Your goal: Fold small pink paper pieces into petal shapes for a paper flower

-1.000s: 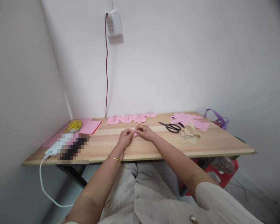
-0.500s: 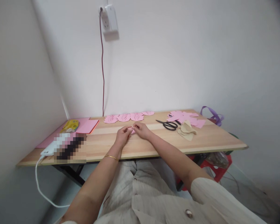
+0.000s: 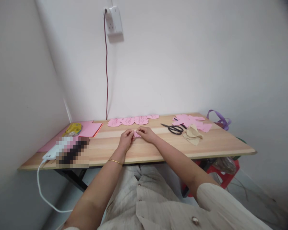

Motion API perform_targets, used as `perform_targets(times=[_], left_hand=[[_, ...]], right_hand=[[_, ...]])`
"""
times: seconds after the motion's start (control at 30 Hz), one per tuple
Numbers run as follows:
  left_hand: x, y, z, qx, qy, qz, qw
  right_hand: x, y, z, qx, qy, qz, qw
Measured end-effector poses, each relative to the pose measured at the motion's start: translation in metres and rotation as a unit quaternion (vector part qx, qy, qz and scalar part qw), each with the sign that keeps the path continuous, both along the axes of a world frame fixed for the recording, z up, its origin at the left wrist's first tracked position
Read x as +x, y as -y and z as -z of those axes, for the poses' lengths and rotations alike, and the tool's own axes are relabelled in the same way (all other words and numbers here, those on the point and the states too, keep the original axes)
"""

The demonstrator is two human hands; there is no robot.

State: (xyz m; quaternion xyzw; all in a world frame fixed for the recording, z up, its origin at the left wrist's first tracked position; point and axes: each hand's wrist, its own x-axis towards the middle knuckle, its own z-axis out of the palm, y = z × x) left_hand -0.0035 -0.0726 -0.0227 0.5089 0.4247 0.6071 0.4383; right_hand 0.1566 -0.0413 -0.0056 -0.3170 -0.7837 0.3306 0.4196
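Note:
A small piece of pink paper (image 3: 137, 134) is held between my two hands, just above the wooden table (image 3: 139, 151). My left hand (image 3: 127, 139) pinches it from the left with closed fingers. On the other side, the fingertips of my right hand (image 3: 146, 133) are closed on its upper right part. Fingers cover much of the paper, so its full shape is hidden. Behind my hands, several cut pink paper shapes (image 3: 128, 121) with printed or drawn lines lie in a row along the wall. Black-handled scissors (image 3: 174, 128) rest to the right.
Pink paper strips (image 3: 188, 120) and a crumpled beige cloth-like piece (image 3: 193, 134) lie at the right. At the left are stacked coloured sheets (image 3: 91, 129), a yellow item (image 3: 72, 129) and a white power strip (image 3: 50, 154) with its cable. A purple strap (image 3: 219, 118) hangs beyond the right edge.
More of the pink paper shows between my fingers, and my hands are slightly further apart. The camera view has shifted a little. Other things on the table stay in place.

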Motion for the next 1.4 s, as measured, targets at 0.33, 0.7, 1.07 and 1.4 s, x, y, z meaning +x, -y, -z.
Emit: perform_targets(times=[0.33, 0.7, 1.07, 1.4], left_hand=[[0.001, 0.007, -0.009, -0.01, -0.045, -0.026, 0.999], [0.003, 0.004, -0.005, -0.034, 0.022, 0.042, 0.998], [0.0, 0.001, -0.003, -0.038, 0.037, 0.041, 0.998], [-0.004, 0.001, -0.006, 0.079, -0.131, -0.159, 0.975]], right_hand=[[-0.002, 0.002, -0.002, 0.019, 0.023, -0.012, 0.999], [-0.001, -0.004, -0.002, -0.058, -0.075, 0.001, 0.995], [0.004, -0.007, -0.003, -0.029, -0.046, 0.0, 0.999], [-0.008, 0.002, -0.001, -0.149, -0.075, -0.026, 0.986]])
